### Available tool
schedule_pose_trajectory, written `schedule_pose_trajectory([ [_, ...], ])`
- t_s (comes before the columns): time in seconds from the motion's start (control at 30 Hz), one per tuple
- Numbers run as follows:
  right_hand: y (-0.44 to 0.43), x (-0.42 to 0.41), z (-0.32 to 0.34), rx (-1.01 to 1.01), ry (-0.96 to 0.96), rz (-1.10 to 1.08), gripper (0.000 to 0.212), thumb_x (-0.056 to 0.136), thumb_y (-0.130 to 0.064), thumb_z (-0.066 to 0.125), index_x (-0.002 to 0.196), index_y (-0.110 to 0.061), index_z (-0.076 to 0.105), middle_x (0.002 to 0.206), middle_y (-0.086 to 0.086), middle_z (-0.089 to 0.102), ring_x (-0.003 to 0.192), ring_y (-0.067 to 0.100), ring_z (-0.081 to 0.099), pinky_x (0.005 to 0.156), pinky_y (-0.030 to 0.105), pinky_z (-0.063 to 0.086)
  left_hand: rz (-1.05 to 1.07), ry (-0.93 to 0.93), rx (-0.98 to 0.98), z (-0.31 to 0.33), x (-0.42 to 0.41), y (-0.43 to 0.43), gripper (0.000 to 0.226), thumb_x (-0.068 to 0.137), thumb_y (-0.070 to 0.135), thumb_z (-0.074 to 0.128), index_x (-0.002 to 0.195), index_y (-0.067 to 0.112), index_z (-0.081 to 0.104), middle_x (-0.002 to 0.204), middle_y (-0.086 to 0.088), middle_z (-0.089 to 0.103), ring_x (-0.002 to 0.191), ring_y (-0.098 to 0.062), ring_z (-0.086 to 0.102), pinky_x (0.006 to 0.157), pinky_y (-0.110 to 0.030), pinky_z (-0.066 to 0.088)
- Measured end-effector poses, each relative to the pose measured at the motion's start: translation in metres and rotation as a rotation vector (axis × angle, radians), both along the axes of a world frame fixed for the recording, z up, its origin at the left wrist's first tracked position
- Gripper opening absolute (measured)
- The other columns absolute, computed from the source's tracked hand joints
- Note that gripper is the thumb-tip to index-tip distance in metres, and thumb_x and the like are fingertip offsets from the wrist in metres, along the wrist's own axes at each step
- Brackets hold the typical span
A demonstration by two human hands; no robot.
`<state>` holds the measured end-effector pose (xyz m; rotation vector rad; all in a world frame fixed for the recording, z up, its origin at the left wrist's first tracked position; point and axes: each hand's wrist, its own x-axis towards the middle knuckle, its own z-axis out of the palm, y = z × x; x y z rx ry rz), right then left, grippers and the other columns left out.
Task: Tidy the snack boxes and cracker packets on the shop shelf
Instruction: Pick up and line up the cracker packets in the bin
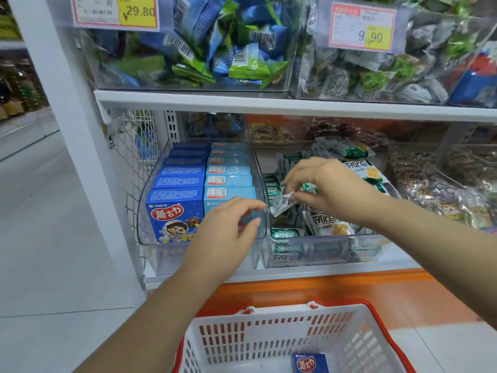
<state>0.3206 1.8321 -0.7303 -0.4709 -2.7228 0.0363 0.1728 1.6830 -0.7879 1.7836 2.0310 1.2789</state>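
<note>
While aloft, crumpled (silvery-green) packet (281, 205)

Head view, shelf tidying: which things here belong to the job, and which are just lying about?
Job:
right hand, pinching a cracker packet
other cracker packets
dark blue snack boxes
light blue snack boxes
left hand, near the boxes

Lying about:
shopping basket
wrapped sweets above
price tags

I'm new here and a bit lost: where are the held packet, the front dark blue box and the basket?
packet (281, 204): head view, on its crumpled silvery wrapper.
front dark blue box (174, 211): head view, on its printed front face.
basket (279, 332): head view, on its white slotted back wall.
</note>
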Motion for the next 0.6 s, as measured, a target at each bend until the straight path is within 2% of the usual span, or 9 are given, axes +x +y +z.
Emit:
schedule_pose_trajectory([
  [0.07,-0.009,0.006,0.009,0.034,0.047,0.026,0.005,0.082,-0.019,0.072,0.086,-0.016,0.071,0.095,-0.002,0.070,0.094,0.020,0.061,0.085,0.039,0.049,0.009,0.029,0.049,0.003,0.003,-0.001,0.031,0.092,0.021,0.059,0.121,0.030,0.059,0.114,0.014,0.059,0.100,-0.004,0.054,0.086,-0.017,0.042],
  [0.13,-0.022,0.009,0.014,0.049,0.076,0.052,0.010,0.082,-0.025,0.069,0.086,-0.016,0.071,0.091,-0.004,0.071,0.090,0.019,0.063,0.083,0.037,0.049,0.010,0.075,0.099,0.005,0.006,-0.002,0.040,0.089,0.025,0.063,0.128,0.030,0.055,0.122,0.014,0.055,0.112,-0.003,0.045,0.092,-0.016,0.034],
  [0.2,-0.036,0.008,0.015,0.037,0.095,0.073,0.015,0.081,-0.030,0.064,0.085,-0.018,0.072,0.086,-0.009,0.071,0.084,0.014,0.062,0.081,0.032,0.047,0.022,0.116,0.130,0.008,0.009,-0.003,0.044,0.086,0.034,0.065,0.129,0.031,0.054,0.122,0.015,0.054,0.116,-0.003,0.042,0.094,-0.019,0.032],
  [0.3,-0.051,0.004,0.012,-0.033,0.132,0.095,0.014,0.081,-0.032,0.064,0.083,-0.021,0.073,0.078,-0.018,0.064,0.076,0.004,0.054,0.078,0.017,0.037,0.026,0.130,0.173,0.008,0.008,-0.006,0.041,0.081,0.049,0.060,0.118,0.033,0.060,0.110,0.016,0.062,0.104,-0.007,0.053,0.088,-0.030,0.045],
  [0.37,-0.056,0.003,0.011,-0.087,0.176,0.084,0.015,0.081,-0.031,0.065,0.085,-0.020,0.073,0.078,-0.016,0.063,0.076,0.002,0.054,0.076,0.013,0.037,0.011,0.093,0.175,0.008,0.006,-0.008,0.032,0.080,0.047,0.060,0.110,0.036,0.062,0.100,0.019,0.062,0.093,-0.005,0.057,0.081,-0.034,0.048],
  [0.43,-0.059,0.005,0.010,-0.163,0.234,0.083,0.017,0.080,-0.030,0.068,0.093,-0.020,0.072,0.086,-0.015,0.065,0.082,0.000,0.056,0.078,0.013,0.042,0.004,0.021,0.182,0.010,0.005,-0.011,0.024,0.083,0.040,0.065,0.106,0.036,0.064,0.095,0.020,0.062,0.089,-0.001,0.057,0.079,-0.027,0.048],
  [0.53,-0.058,0.012,0.007,-0.321,0.236,0.003,0.043,0.073,-0.033,0.078,0.113,-0.031,0.060,0.104,-0.024,0.058,0.097,-0.003,0.055,0.088,0.009,0.041,-0.015,-0.180,0.181,0.014,0.005,-0.013,0.026,0.083,0.022,0.070,0.094,0.043,0.060,0.089,0.027,0.064,0.089,0.009,0.057,0.072,-0.007,0.043],
  [0.6,-0.054,0.017,0.003,-0.389,0.201,-0.067,0.050,0.070,-0.032,0.079,0.114,-0.036,0.056,0.110,-0.024,0.058,0.100,-0.004,0.055,0.089,0.009,0.042,-0.049,-0.326,0.172,0.016,0.003,-0.012,0.032,0.084,0.015,0.069,0.088,0.044,0.057,0.091,0.029,0.065,0.086,0.009,0.060,0.072,-0.010,0.048],
])
